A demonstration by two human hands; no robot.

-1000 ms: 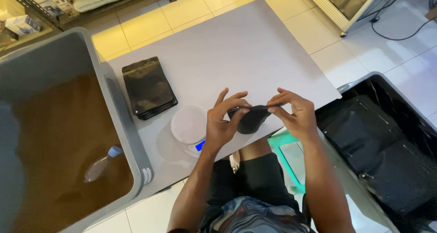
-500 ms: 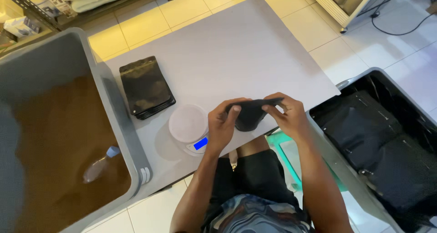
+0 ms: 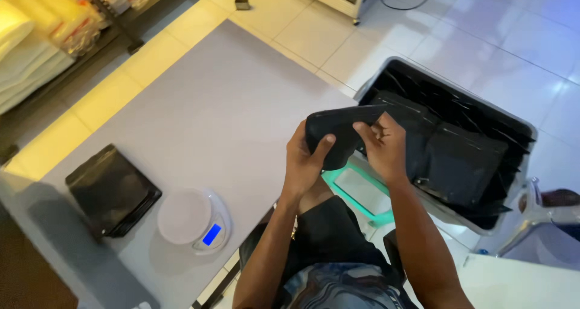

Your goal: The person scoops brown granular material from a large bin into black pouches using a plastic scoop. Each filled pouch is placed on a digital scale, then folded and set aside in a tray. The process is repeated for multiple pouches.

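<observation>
My left hand (image 3: 302, 159) and my right hand (image 3: 382, 146) both grip a filled black pouch (image 3: 336, 131), held in the air past the right edge of the grey table (image 3: 217, 109). The left thumb presses on the pouch's front, while the right fingers pinch its upper right edge. Back on the table near its front edge sits a small white scale (image 3: 193, 219) with a lit blue display, nothing on its pan. A stack of flat black pouches (image 3: 112, 190) lies to the left of the scale.
A bin (image 3: 524, 128) lined in black and holding several filled black pouches stands on the floor at the right. A green stool frame (image 3: 362, 191) is under my hands. A grey tub edge (image 3: 54, 248) borders the table at the left. Shelves with white goods (image 3: 36, 49) run along the far left.
Both hands carried the black pouch from above the table's front edge, beside the scale, rightwards off the table toward the black bin. The view swung right with them.
</observation>
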